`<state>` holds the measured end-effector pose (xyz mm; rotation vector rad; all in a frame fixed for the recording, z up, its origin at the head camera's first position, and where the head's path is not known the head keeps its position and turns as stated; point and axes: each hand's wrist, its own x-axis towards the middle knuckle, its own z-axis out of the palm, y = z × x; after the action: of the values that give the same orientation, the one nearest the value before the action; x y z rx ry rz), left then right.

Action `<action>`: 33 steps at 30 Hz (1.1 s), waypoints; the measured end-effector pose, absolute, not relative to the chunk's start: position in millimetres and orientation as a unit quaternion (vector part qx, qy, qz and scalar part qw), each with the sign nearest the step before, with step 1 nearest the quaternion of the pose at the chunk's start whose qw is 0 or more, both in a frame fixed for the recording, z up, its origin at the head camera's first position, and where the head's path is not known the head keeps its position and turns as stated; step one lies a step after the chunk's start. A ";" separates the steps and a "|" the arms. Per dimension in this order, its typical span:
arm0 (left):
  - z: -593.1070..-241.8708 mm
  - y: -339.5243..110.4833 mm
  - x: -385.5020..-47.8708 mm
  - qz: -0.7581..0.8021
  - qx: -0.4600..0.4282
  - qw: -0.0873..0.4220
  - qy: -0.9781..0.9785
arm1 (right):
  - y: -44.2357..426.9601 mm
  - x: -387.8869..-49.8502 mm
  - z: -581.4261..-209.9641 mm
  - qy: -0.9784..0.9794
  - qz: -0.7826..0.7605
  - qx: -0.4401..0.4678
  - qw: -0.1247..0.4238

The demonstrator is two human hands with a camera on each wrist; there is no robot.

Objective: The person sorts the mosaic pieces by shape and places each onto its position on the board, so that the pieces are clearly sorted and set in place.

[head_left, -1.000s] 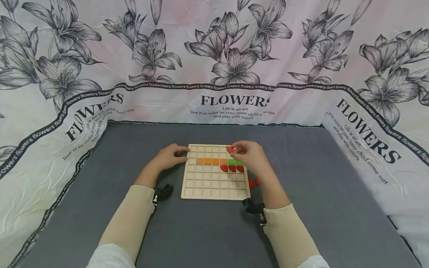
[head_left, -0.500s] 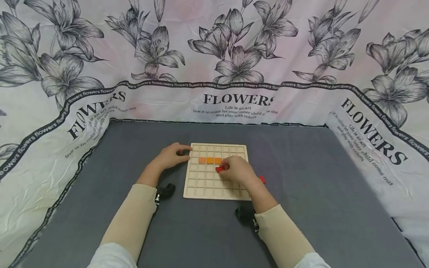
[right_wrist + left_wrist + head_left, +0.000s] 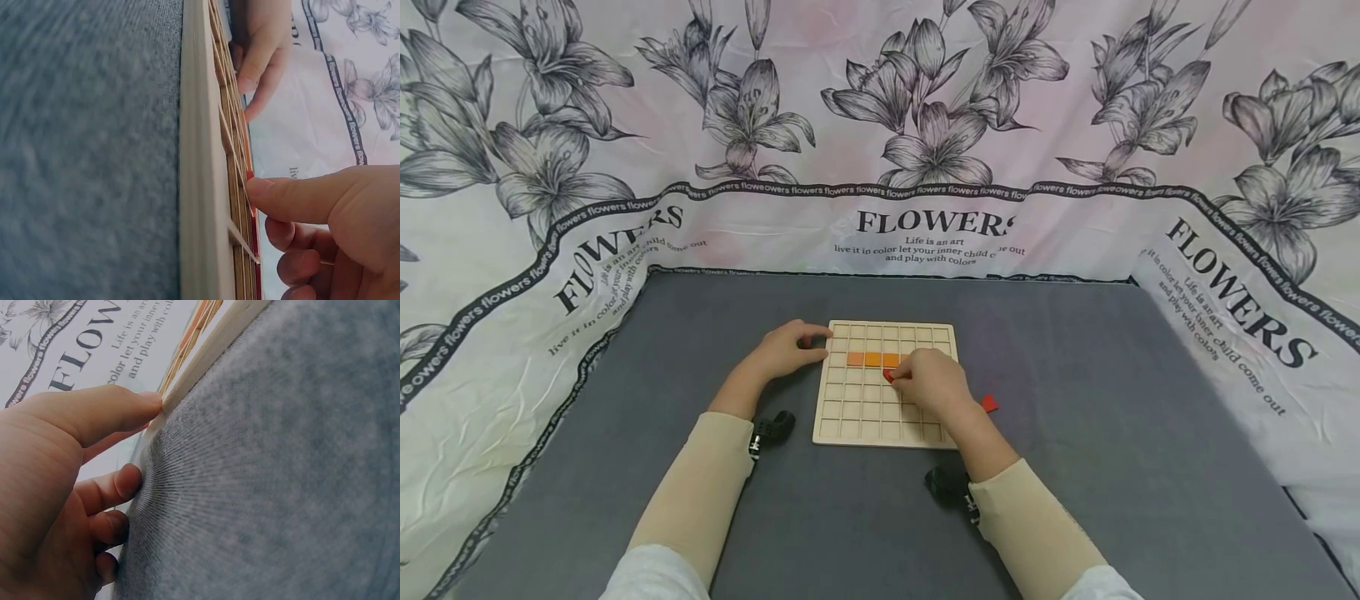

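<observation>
My right hand (image 3: 934, 382) pinches a small red quarter-round tile (image 3: 888, 376) between thumb and fingers. It holds the tile at a cell of the wooden grid board (image 3: 857, 425), just below a row of orange tiles (image 3: 872, 359). In the right wrist view the thumb presses at the red tile's edge. The right hand hides the board's cells to the right. My left hand (image 3: 782, 348) rests at the board's left edge, with thumb and index finger touching the rim. In the left wrist view its other fingers (image 3: 129, 481) curve loosely, holding nothing.
A loose red tile (image 3: 988, 403) lies on the grey tabletop (image 3: 1075, 400) right of the board, by the right wrist. White flower-printed cloth (image 3: 925, 225) stands up around the table's back and sides. Each wrist carries a black camera (image 3: 946, 485).
My right hand has come from the board's upper right corner down and left with a red tile, now set below the orange row. The left hand has stayed at the rim.
</observation>
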<state>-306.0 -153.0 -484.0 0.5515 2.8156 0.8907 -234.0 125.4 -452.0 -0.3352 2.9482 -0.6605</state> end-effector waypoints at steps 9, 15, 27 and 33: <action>-483.4 -152.3 -304.1 0.297 0.180 0.072 0.935 | 146.1 -238.4 -443.2 0.953 -0.248 -0.144 0.093; -485.7 -152.8 -305.2 0.296 0.180 0.074 0.935 | 180.8 -246.8 -435.3 0.936 -0.299 -0.143 0.115; -481.4 -151.2 -304.6 0.298 0.173 0.079 0.935 | 234.9 -237.5 -414.3 0.935 -0.283 -0.018 0.212; -483.7 -151.5 -305.5 0.301 0.174 0.074 0.935 | 238.1 -233.4 -415.2 0.937 -0.220 0.049 0.267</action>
<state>-305.5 -151.5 -483.7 0.5226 2.8060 0.9026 -233.4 238.1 -415.2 0.1334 2.5292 -0.5933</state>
